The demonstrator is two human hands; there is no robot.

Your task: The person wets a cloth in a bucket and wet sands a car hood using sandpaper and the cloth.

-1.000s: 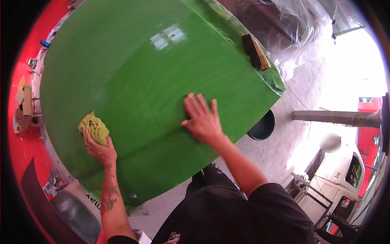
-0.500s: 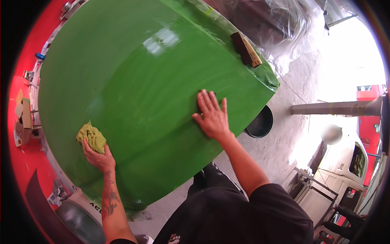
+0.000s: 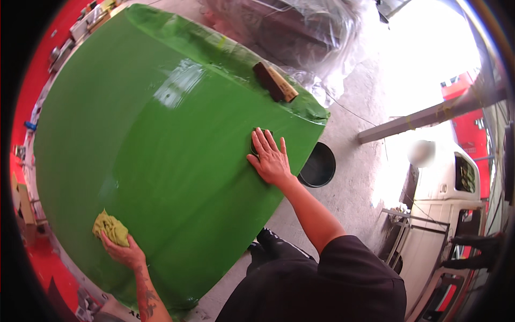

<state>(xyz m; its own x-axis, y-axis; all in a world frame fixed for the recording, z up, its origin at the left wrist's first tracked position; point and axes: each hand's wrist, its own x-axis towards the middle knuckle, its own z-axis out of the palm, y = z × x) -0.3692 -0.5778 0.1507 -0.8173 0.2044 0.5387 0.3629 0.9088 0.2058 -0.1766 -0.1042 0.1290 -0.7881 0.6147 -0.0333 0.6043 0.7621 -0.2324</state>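
A large, glossy green curved panel, like a car hood, fills the middle and left. My left hand is closed round a crumpled yellow-green cloth resting on the panel's near left part. Toward the right edge, my right hand lies flat with fingers stretched and slightly apart. Beneath its fingers shows the rim of a dark flat pad, perhaps sandpaper; most of it is covered by the hand. Beyond that hand, a dark brown block and a tan strip lie near the panel's far edge.
A black bucket stands on the concrete floor beside the panel's right edge. Clear plastic sheeting drapes a large object behind. A grey post and a white vehicle are at the right, with a person's dark-clothed legs near it.
The view has shifted, so the panel appears further left and lower. My right hand has slid closer to the panel's right edge, and the dark pad now shows under it. The left still holds the cloth.
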